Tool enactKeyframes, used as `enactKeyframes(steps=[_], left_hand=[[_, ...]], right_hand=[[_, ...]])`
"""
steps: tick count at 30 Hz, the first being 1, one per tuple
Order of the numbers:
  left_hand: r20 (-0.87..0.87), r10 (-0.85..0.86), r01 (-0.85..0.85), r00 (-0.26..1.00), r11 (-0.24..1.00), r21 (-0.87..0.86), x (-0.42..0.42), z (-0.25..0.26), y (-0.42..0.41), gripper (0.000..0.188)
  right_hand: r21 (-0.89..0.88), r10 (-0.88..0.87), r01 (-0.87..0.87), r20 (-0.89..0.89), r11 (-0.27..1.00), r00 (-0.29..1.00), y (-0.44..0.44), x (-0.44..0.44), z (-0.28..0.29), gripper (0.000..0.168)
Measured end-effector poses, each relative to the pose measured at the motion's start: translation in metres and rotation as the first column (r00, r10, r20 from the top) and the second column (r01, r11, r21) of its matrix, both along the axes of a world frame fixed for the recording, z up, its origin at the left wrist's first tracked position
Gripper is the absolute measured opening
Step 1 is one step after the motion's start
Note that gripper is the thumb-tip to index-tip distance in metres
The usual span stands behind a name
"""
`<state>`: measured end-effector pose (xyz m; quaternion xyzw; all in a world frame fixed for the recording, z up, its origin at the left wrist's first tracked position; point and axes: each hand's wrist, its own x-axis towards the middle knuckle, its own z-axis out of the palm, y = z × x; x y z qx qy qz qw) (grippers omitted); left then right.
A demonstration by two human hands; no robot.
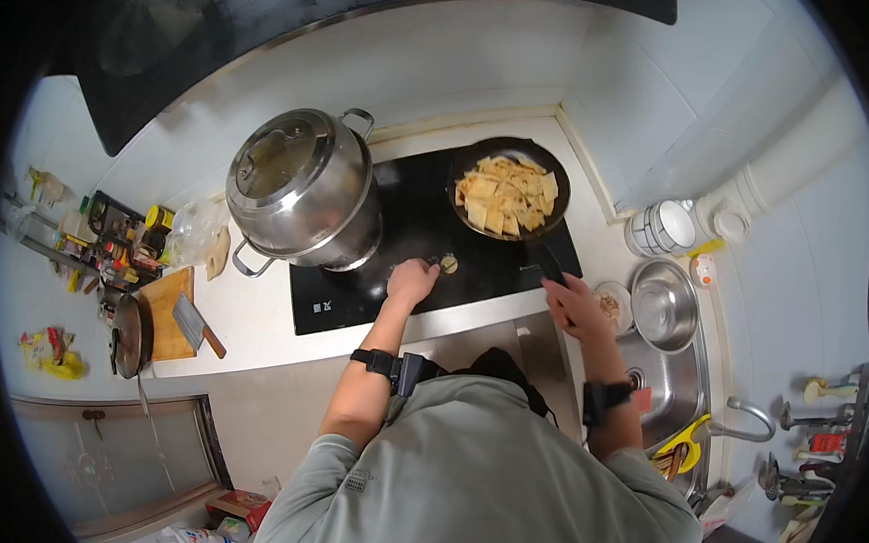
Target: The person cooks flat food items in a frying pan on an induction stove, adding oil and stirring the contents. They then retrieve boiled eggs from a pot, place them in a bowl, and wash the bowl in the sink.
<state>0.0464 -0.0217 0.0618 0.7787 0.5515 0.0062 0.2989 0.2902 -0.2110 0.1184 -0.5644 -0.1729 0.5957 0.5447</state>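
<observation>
My right hand (577,305) grips the black handle (549,265) of a dark frying pan (565,197) at the right side of a black glass gas hob (409,188). Flat, golden-brown cut pieces of flatbread or pancake (507,195) fill the pan. My left hand (411,281) is over the hob's front edge, fingers curled, its fingertips just left of a brass-coloured control knob (449,264). What lies under those fingers is hidden. Left of the hand, a large stainless steel steamer pot (315,188) with a glass-topped lid (284,151) sits on the hob.
A cleaver (189,320) rests partly on a wooden cutting board (167,327) at left, beside a round pan lid (131,336). At right are stacked bowls (666,226), a steel basin (664,306), a small bowl of food (610,308) and the sink (663,394). The range hood (235,20) overhangs the hob.
</observation>
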Motion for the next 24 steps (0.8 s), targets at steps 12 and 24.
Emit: enactKeyframes(steps=[12,24], left_hand=[[0.127,-0.047,0.046,0.991,0.999,0.01,0.01,0.014,-0.012,0.036],[0.19,0.03,-0.051,0.981,0.993,0.109,-0.019,0.002,-0.001,0.035]], right_hand=[[0.007,-0.005,0.006,-0.092,1.0,0.996,0.025,-0.012,-0.029,0.017],[-0.019,-0.02,0.019,-0.057,1.0,0.998,-0.004,0.008,-0.003,0.021]])
